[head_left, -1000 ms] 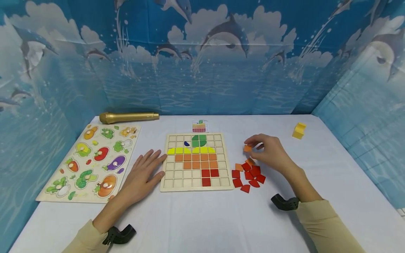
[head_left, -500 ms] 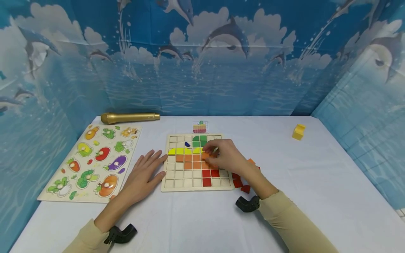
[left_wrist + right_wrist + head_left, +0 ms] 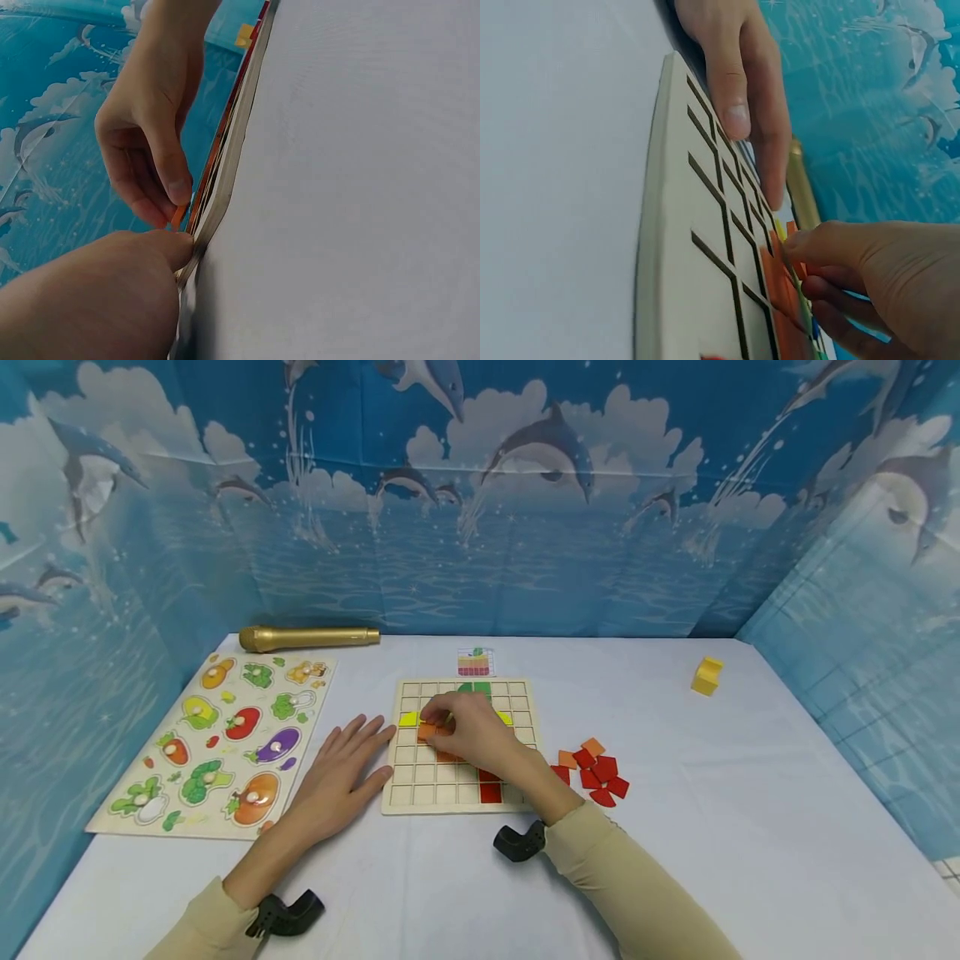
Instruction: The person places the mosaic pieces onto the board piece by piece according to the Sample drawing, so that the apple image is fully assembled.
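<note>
My right hand (image 3: pixel 468 727) pinches a small orange square tile (image 3: pixel 178 217) between thumb and fingers, at the left end of the orange row on the wooden grid board (image 3: pixel 423 795). In the left wrist view the tile stands tilted at the board's surface. Yellow, orange, red and green pieces fill some cells; my right hand hides part of them. My left hand (image 3: pixel 335 781) lies with fingers spread at the board's left edge, its thumb and fingertips touching it. Right of the board lie loose red pieces (image 3: pixel 606 768) and two orange tiles (image 3: pixel 592 747).
A small pattern card (image 3: pixel 475 662) lies behind the board. On the left is a vegetable peg puzzle (image 3: pixel 258 793), with a gold microphone (image 3: pixel 311 638) behind it. A yellow block (image 3: pixel 707 677) stands at the back right. A dolphin-print curtain (image 3: pixel 480 577) encloses the table.
My right hand has carried the orange tile from the loose pieces leftward across the board, to the left end of the orange row. The left hand has stayed at the board's edge.
</note>
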### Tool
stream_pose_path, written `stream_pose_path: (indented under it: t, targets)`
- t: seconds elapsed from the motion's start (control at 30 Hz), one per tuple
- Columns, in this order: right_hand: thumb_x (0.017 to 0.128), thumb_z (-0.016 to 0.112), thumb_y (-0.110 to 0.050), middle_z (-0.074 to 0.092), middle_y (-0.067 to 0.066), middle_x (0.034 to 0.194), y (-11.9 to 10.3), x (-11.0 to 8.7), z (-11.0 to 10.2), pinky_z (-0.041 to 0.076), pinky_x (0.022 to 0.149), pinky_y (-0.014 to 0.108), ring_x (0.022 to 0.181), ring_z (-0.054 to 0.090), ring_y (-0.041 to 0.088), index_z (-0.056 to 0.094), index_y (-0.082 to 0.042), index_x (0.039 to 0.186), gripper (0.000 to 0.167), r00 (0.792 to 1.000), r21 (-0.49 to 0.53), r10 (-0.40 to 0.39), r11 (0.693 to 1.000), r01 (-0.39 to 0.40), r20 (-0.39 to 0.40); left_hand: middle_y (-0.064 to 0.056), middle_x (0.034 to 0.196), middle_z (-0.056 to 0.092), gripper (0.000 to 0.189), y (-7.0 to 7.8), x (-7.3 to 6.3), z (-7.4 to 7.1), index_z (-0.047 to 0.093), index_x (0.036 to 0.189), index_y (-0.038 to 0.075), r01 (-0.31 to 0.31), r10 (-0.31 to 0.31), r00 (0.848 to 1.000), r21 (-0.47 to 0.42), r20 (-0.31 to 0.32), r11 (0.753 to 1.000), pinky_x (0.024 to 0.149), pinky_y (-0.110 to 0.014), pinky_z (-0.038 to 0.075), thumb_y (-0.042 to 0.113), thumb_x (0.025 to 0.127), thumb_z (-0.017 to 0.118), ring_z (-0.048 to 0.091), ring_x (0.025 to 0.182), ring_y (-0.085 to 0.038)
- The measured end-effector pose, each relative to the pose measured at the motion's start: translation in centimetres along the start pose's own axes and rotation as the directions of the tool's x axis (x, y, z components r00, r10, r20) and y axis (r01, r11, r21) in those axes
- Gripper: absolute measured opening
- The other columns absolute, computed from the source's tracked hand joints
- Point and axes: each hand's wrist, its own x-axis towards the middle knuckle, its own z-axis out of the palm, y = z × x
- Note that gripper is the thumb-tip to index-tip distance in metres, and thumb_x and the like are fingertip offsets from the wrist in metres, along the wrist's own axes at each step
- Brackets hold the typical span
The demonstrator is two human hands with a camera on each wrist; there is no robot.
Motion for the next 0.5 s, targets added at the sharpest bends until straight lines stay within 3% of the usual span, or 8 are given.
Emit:
stream_pose_path:
  t: [0.33, 0.5]
  targets:
    - [0.092, 0.083, -0.012, 0.078, 0.003, 0.107, -0.6, 0.8, 1.8, 0.059, 0.083, 0.026, 0.093, 0.069, 0.014, 0.078, -0.009, 0.113, 0.022, 0.999, 0.058, -0.012, 0.998, 0.014, -0.034, -0.013, 0.168, 0.040, 0.058, -0.1, 0.0, 0.0, 0.048, 0.159, 0.014, -0.022, 0.022, 1.000, 0.003, -0.018, 1.000, 0.130, -0.064, 0.014, 0.034, 0.106, 0.062, 0.024, 0.161, -0.040]
    - [0.092, 0.084, -0.015, 0.079, 0.000, 0.104, -0.6, 0.8, 2.5, 0.057, 0.085, 0.029, 0.094, 0.067, 0.013, 0.079, -0.012, 0.110, 0.019, 0.997, 0.031, -0.035, 0.999, 0.037, -0.073, -0.012, 0.169, 0.039, 0.059, -0.1, 0.1, 0.0, 0.047, 0.160, 0.015, -0.012, 0.012, 1.000, 0.008, -0.004, 1.000, 0.130, -0.063, 0.014, 0.034, 0.106, 0.062, 0.023, 0.161, -0.039]
